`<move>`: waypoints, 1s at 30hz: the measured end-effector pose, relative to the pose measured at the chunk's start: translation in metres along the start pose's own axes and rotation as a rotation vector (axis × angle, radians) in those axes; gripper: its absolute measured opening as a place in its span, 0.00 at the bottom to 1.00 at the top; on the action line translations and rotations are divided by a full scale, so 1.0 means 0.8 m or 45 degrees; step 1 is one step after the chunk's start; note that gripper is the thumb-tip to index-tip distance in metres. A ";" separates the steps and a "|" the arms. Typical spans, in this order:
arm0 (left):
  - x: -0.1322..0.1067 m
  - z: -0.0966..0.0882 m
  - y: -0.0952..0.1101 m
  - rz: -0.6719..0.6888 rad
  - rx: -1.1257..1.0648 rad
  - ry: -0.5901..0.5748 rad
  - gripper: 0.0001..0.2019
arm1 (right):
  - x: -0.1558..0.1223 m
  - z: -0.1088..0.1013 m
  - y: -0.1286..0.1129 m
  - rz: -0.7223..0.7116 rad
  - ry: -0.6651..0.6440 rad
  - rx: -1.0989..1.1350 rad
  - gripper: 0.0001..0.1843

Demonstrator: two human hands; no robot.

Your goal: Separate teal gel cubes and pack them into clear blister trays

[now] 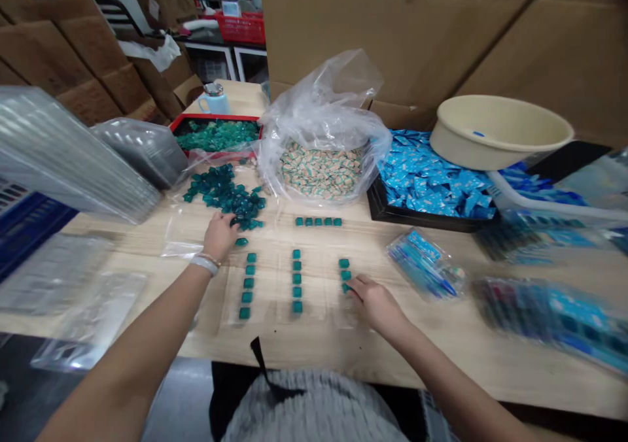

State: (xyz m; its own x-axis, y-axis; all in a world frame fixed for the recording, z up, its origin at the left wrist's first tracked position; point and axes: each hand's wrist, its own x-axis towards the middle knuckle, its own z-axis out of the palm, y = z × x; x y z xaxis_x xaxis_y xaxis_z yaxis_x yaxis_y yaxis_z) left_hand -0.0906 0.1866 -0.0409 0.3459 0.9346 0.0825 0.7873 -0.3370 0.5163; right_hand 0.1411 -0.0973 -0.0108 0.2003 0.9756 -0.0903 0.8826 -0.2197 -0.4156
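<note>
Small teal wrapped candies lie in short columns [296, 280] on clear plastic on the wooden table [441, 337]. My right hand [373, 301] has its fingers pinched on a teal candy at the bottom of the right column [344, 273]. My left hand [219, 235], a bracelet at its wrist, reaches into the loose heap of teal candies [226, 195]. Its fingers are curled among them and hidden from view. A row of several candies [318, 221] lies further back.
A clear bag of pale striped candies [321, 167] stands behind. A red tray of teal candies [216, 133] is at back left, a black tray of blue packets [426, 180] and a cream basin [498, 131] at right. Stacked clear trays [73, 161] are left; filled bags [426, 262] right.
</note>
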 end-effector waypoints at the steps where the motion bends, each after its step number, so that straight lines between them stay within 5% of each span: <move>1: -0.001 0.002 -0.001 0.021 -0.017 -0.009 0.16 | 0.002 0.003 -0.002 -0.002 -0.034 -0.026 0.13; 6: -0.018 -0.015 -0.003 0.008 -0.132 -0.008 0.14 | -0.002 0.006 0.013 0.026 -0.143 -0.126 0.12; 8: -0.037 -0.025 0.007 -0.092 -0.317 -0.076 0.16 | -0.007 -0.002 0.011 0.065 -0.027 -0.046 0.13; 12: -0.100 -0.021 0.069 -0.272 -1.082 -0.501 0.17 | 0.002 -0.019 -0.043 0.023 0.335 0.357 0.13; 15: -0.146 -0.008 0.124 -0.304 -1.367 -0.788 0.15 | 0.023 -0.014 -0.090 -0.135 0.209 0.788 0.09; 18: -0.172 -0.003 0.152 -0.265 -1.363 -0.815 0.13 | 0.032 -0.003 -0.105 -0.113 0.103 0.978 0.07; 24: -0.180 -0.012 0.152 0.034 -1.072 -0.805 0.08 | 0.011 0.002 -0.092 0.003 0.139 0.795 0.08; 30: -0.179 -0.001 0.148 -0.247 -1.313 -1.052 0.15 | 0.007 0.007 -0.096 -0.234 0.240 0.801 0.09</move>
State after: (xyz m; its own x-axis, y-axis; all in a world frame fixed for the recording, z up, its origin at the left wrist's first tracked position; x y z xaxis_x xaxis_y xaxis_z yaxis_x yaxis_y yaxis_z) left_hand -0.0473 0.0125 0.0087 0.7668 0.4913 -0.4130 0.2420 0.3747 0.8950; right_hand 0.0716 -0.0749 0.0154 0.1917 0.9671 0.1673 0.5053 0.0489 -0.8616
